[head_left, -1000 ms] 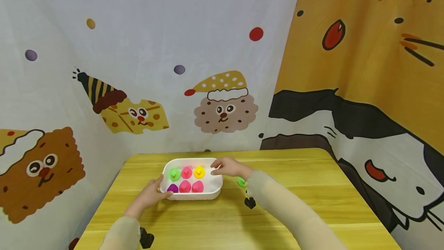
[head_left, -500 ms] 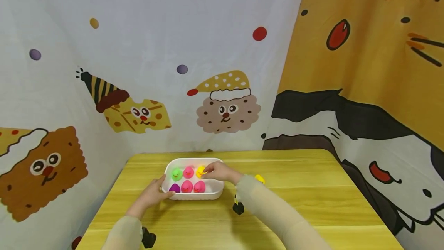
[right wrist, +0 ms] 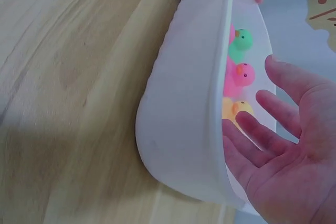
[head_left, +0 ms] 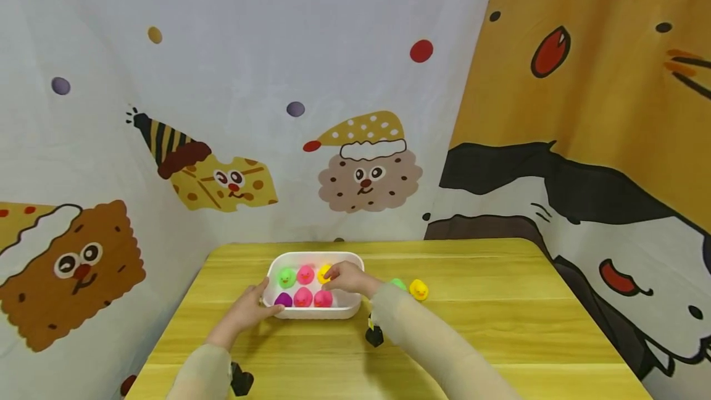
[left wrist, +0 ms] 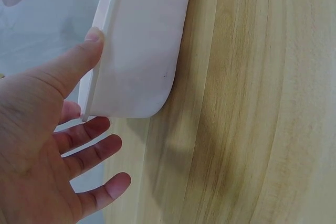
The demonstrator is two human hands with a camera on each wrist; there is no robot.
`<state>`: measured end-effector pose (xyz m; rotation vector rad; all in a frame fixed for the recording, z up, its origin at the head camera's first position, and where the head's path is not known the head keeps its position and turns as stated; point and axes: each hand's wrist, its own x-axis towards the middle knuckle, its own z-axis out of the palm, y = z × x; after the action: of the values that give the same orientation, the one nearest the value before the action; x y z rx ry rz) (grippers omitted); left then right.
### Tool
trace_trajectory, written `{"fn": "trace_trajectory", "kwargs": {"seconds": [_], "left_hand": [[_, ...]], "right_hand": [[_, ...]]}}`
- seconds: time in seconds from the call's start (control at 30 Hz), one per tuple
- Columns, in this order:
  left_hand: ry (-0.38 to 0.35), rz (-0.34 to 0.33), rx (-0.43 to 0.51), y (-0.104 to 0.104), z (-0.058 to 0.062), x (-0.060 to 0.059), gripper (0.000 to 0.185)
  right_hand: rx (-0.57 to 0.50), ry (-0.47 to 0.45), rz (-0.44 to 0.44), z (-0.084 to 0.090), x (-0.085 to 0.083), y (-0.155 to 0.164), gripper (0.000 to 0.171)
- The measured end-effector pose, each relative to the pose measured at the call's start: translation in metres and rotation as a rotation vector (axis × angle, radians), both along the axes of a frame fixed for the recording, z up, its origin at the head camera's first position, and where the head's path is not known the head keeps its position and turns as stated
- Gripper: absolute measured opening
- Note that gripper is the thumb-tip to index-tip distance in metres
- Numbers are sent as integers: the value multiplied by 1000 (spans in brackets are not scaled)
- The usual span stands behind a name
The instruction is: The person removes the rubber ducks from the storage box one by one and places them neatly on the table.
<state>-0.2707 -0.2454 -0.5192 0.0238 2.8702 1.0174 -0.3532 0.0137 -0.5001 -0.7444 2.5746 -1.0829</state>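
Observation:
A white plastic tray (head_left: pixel 319 313) holds small rubber ducks in two rows. In the back row are a green duck (head_left: pixel 286 277), a pink duck (head_left: pixel 305 274) and a yellow duck (head_left: pixel 323 273), partly covered by my right hand. A purple duck (head_left: pixel 283 299) and two pink ducks, one of them the right pink duck (head_left: pixel 323 299), make up the front row. My left hand (head_left: pixel 247 306) grips the tray's left end, thumb over the rim (left wrist: pixel 103 32). My right hand (head_left: pixel 349 278) hovers inside the right half beside the yellow duck, fingers loosely bent around nothing.
On the wooden table (head_left: pixel 500 313), right of the tray, a loose yellow duck (head_left: pixel 419 289) sits beside a loose green duck (head_left: pixel 397 283), which my right sleeve partly hides. A cartoon-printed cloth (head_left: pixel 239 79) hangs behind the table.
My right hand has moved left and inward, from the tray's right end to the yellow duck. The loose ducks have come into sight past the sleeve. My left hand keeps its grip.

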Motion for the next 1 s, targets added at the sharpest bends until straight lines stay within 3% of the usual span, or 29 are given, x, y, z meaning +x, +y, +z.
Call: {"fn": "trace_trajectory", "kwargs": {"seconds": [0.3,0.6,1.0], "left_hand": [[-18,10,4,3,0,1,102],[-8,8,-8,4,4,2,100],[-20,25,-22,2,4,0,102]], "right_hand": [[15,-79,-16,-8,5,-7,28],[43,-56,10,-16,5,-13,27],[69,-86,-42,-17,10,-20,15]]}}
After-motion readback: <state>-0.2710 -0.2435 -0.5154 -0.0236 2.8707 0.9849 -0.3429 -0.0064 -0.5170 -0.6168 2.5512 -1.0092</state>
